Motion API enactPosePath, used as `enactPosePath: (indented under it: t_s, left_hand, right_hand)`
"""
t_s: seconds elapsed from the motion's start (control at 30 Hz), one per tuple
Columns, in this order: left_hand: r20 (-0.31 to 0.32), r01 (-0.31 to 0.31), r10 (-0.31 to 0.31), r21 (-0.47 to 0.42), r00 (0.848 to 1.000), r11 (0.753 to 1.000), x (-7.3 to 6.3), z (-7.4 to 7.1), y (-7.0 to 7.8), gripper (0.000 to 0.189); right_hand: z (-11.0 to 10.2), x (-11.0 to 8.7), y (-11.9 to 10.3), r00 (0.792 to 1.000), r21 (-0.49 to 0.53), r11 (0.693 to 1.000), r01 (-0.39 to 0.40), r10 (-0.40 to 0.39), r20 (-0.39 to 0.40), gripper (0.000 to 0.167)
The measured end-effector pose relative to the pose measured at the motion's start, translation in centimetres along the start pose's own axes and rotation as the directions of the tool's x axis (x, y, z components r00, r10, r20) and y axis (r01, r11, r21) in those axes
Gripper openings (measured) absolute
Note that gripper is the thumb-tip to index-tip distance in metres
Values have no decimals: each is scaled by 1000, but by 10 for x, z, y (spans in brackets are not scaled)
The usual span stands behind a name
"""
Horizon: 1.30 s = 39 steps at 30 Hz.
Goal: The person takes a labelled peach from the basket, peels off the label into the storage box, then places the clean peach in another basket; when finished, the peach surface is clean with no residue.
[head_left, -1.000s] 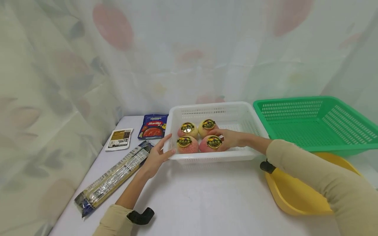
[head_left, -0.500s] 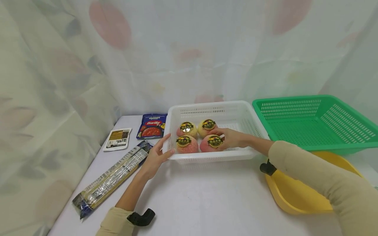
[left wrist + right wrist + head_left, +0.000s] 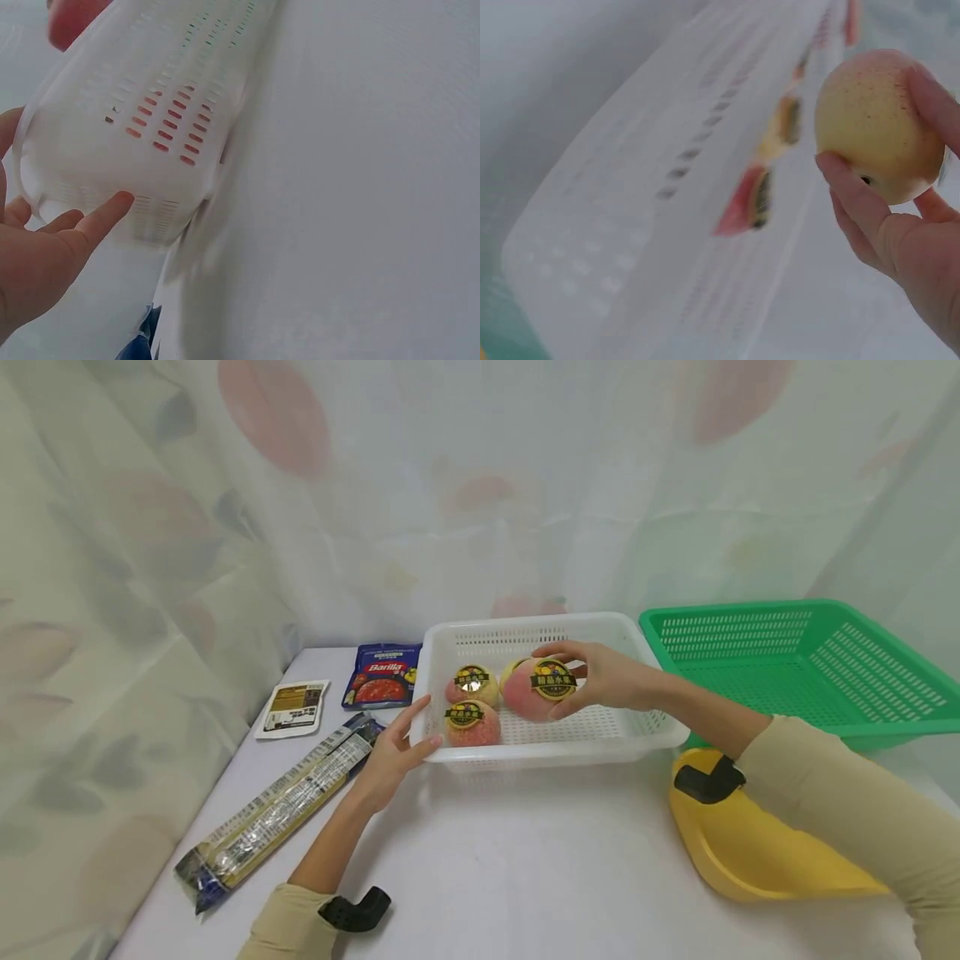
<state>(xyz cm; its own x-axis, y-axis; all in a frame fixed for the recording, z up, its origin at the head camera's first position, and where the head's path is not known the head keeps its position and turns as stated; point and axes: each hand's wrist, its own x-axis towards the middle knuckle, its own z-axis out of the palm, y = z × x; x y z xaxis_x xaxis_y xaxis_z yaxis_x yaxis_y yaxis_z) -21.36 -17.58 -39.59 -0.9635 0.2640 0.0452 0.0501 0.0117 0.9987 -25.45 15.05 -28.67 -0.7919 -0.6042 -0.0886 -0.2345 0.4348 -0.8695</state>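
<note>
One fruit (image 3: pixel 527 695), held by curled fingers and thumb of the right hand (image 3: pixel 617 678), over the white basket (image 3: pixel 562 751); lifting seems the step, the next move calling for a steady grip. Three more fruits (image 3: pixel 474 732) inside. Left hand (image 3: pixel 387 766): fingers spread, nearly straight, touching the basket's corner.

The right hand (image 3: pixel 919 259) grips a pale yellow fruit (image 3: pixel 871 124), blushed pink, its fingers round the skin. Inside the slotted white basket (image 3: pixel 619 191), well away from its rounded corner, I see blurred red and yellow fruits (image 3: pixel 740 204) with dark labels (image 3: pixel 762 200).
</note>
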Motion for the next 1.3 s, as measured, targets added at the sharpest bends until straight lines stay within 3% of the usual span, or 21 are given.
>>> enactPosePath:
  t_s: [0.23, 0.37, 0.5, 0.77, 1.03, 1.2, 1.3]
  left_hand:
    - [-10, 5, -5, 18, 1000, 1000, 1, -1, 2, 69]
    - [-8, 6, -5, 34, 1000, 999, 0, -1, 3, 69]
    - [-6, 0, 0, 37, 1000, 999, 0, 0, 3, 69]
    - [-11, -21, 21, 18, 1000, 1000, 0, 1, 2, 69]
    - [-9, -7, 7, 5, 1000, 1000, -1, 1, 1, 69]
    - [0, 12, -12, 78, 1000, 997, -2, -3, 8, 71]
    - [-42, -8, 15, 167, 999, 986, -4, -10, 19, 73]
  right_hand:
    - [24, -36, -27, 999, -19, 999, 51, -51, 8, 79]
    - [44, -54, -23, 998, -47, 998, 34, -32, 50, 78]
    - [63, -65, -9, 996, -9, 999, -34, 35, 86, 75]
    - [91, -68, 25, 986, 10, 987, -162, 162, 32, 76]
    - [103, -65, 44, 978, -2, 978, -208, 208, 3, 75]
    - [104, -65, 45, 980, -16, 980, -199, 199, 3, 77]
    - [104, -66, 46, 980, -10, 980, -199, 199, 4, 77]
